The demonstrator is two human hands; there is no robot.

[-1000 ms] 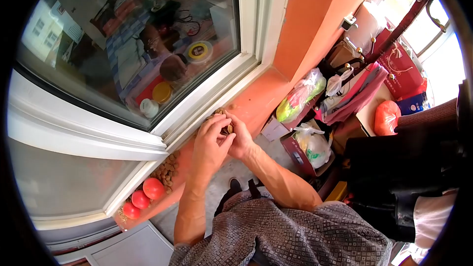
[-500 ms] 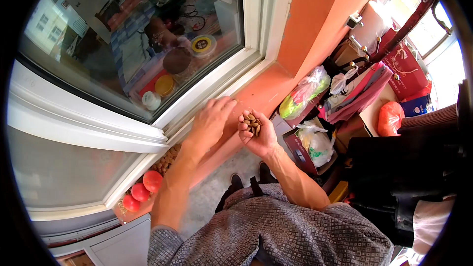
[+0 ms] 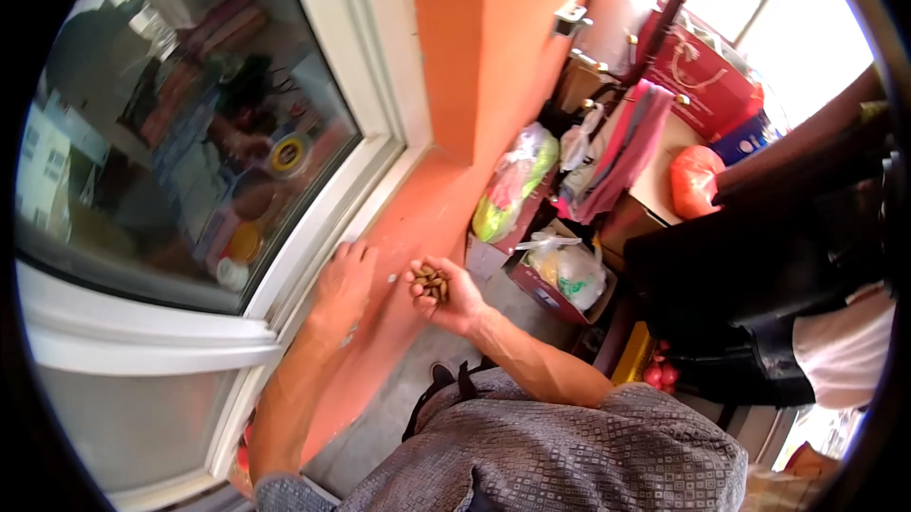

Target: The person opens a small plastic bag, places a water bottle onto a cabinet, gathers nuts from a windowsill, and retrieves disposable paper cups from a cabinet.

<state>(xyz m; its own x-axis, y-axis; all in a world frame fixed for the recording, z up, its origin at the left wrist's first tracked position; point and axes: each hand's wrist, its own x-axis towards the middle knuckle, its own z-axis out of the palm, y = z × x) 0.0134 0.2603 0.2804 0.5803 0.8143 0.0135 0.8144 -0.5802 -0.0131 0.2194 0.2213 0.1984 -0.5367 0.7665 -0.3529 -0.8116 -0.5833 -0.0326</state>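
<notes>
My right hand is cupped with the palm up, fingers curled around a handful of brown, almond-like nuts. It is raised beside the orange windowsill. To its left, my left hand is over the sill close to the white window frame, back of the hand up. Its fingers are bent and a little apart, with their tips partly hidden; nothing shows in them. A small pale spot marks the sill between the two hands.
Beyond the glass is a yellow-lidded tub. On the right are a box with plastic bags, pink cloth, a red bag and dark hanging clothes. An orange pillar rises behind the sill.
The view has turned, so the scene sits further left. My left fingers, earlier stretched forward, are now more bent and nearer the frame. My right hand still holds the nuts.
</notes>
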